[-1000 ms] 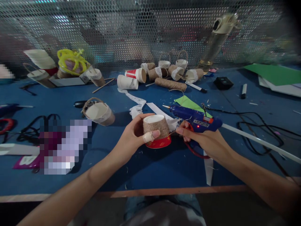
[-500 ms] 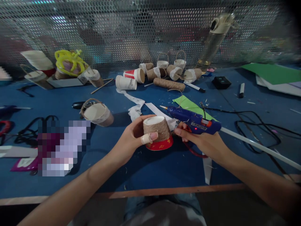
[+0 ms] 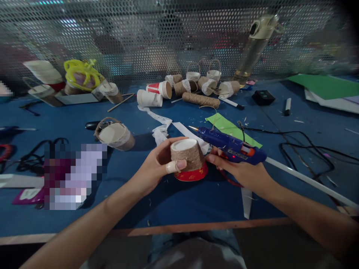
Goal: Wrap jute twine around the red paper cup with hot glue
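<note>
My left hand [image 3: 157,166] is wrapped round an upside-down red paper cup [image 3: 188,158] whose upper part is wound with brown twine; a plaster covers the thumb. My right hand [image 3: 238,170] grips a blue hot-glue gun [image 3: 230,145] with a red light on, its nozzle pointing left just behind the cup. Both hands hover over the blue table [image 3: 182,201] near its front edge.
A twine spool [image 3: 201,100], several paper cups and small twine-wrapped baskets [image 3: 193,80] lie at the back. Another wrapped cup [image 3: 114,135] lies to the left. Green paper [image 3: 232,129], black cables [image 3: 305,145], a white strip [image 3: 303,177], a bottle [image 3: 256,46] and a mesh screen [image 3: 157,33] surround them.
The glue gun has risen slightly and its nozzle has swung a little left, nearer the cup. The cup has tilted slightly in my left hand.
</note>
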Demonstrator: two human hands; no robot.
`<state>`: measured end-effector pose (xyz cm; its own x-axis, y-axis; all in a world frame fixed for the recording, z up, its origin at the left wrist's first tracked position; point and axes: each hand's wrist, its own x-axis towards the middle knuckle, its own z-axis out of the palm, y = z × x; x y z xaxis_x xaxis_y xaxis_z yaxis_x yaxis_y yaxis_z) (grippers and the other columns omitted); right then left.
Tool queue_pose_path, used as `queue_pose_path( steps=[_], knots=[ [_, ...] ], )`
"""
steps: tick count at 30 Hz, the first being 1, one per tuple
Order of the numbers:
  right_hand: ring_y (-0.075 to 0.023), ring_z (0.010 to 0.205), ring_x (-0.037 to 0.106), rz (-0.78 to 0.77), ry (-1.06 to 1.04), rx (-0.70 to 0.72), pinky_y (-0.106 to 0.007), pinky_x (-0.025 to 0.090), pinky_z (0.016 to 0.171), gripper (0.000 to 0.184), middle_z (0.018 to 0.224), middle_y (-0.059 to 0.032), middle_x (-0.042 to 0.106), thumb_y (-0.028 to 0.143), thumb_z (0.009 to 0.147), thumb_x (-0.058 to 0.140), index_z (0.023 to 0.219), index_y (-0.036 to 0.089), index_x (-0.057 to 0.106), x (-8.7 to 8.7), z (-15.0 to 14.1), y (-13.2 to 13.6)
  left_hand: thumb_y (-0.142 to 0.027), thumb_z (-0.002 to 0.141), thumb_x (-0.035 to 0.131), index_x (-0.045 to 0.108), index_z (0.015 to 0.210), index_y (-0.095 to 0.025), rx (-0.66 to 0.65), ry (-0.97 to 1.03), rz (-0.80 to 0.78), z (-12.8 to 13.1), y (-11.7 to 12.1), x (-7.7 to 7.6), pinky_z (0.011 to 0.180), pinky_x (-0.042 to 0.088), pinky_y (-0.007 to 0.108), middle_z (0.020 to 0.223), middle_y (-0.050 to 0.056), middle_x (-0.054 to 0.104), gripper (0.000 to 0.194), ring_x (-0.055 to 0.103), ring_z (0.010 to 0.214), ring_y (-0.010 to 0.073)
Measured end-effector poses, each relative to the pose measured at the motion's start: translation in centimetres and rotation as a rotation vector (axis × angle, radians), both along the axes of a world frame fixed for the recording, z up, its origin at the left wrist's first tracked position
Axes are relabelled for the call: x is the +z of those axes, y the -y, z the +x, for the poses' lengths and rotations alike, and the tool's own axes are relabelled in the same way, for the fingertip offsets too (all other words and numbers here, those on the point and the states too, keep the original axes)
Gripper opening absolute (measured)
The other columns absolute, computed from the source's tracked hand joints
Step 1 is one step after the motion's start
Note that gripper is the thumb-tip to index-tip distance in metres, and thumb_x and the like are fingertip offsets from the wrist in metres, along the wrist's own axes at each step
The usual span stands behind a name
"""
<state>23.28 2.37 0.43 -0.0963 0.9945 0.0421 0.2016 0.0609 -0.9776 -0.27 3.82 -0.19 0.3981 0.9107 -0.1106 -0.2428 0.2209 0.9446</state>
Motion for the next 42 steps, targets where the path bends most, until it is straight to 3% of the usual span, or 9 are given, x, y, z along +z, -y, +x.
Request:
queue_pose_path(
  steps=[10,20,27,31,34,42],
  knots=[
    [-0.0178,0.06,0.071,0.019,-0.021,-0.008,-0.034,0.064,0.064,0.02,0.071,0.0027,0.074,0.04,0.076,0.083,0.079,0.027,0.068,-0.1,0.0,0.0,-0.035,0.07,0.089,0.078,0.116,-0.027,0.045,-0.004,-0.014,0.0,0.2,0.2,0.098,0.054,0.037,0.118,0.007,0.078,0.048,0.069,0.112,0.0292],
    [-0.0199,0.069,0.07,0.069,0.011,-0.065,-0.035,0.061,0.066,0.025,0.074,0.0014,0.071,0.044,0.076,0.083,0.081,0.027,0.065,-0.6,0.0,0.3,-0.035,0.071,0.089,0.077,0.12,-0.027,-0.007,0.023,-0.003,0.0,0.2,0.0,0.098,0.053,0.036,0.125,0.008,0.076,0.05,0.068,0.118,0.0309],
    [-0.0178,0.069,0.065,0.196,0.123,-0.025,-0.033,0.052,0.065,0.024,0.075,0.0017,0.066,0.039,0.081,0.081,0.076,0.025,0.063,-0.3,0.0,0.2,-0.032,0.076,0.085,0.074,0.126,-0.028,-0.046,0.025,-0.049,-0.2,0.3,-0.1,0.103,0.05,0.037,0.134,0.008,0.073,0.051,0.063,0.128,0.033],
    [-0.0172,0.065,0.062,0.199,0.09,-0.023,-0.034,0.051,0.065,0.024,0.074,0.0028,0.065,0.037,0.081,0.081,0.076,0.025,0.062,-0.5,-0.1,0.5,-0.04,0.082,0.079,0.069,0.133,-0.027,-0.089,0.072,-0.105,-0.4,0.5,-0.7,0.107,0.048,0.043,0.138,0.01,0.07,0.053,0.062,0.129,0.0351],
    [-0.0171,0.069,0.065,0.232,0.042,0.022,-0.033,0.052,0.067,0.016,0.08,0.0025,0.068,0.032,0.084,0.08,0.084,0.026,0.066,-0.9,0.0,0.7,-0.045,0.079,0.081,0.069,0.133,-0.027,-0.13,0.079,-0.084,-0.5,0.5,-1.1,0.105,0.049,0.044,0.135,0.012,0.071,0.059,0.065,0.124,0.0355],
    [-0.02,0.078,0.07,0.231,0.06,0.034,-0.037,0.056,0.077,0.013,0.084,0.0028,0.07,0.028,0.084,0.081,0.089,0.029,0.07,-0.6,0.2,0.9,-0.037,0.082,0.079,0.066,0.135,-0.029,-0.049,0.073,-0.146,-0.5,0.3,-0.7,0.1,0.054,0.042,0.14,0.01,0.068,0.056,0.062,0.129,0.0361]
  ],
)
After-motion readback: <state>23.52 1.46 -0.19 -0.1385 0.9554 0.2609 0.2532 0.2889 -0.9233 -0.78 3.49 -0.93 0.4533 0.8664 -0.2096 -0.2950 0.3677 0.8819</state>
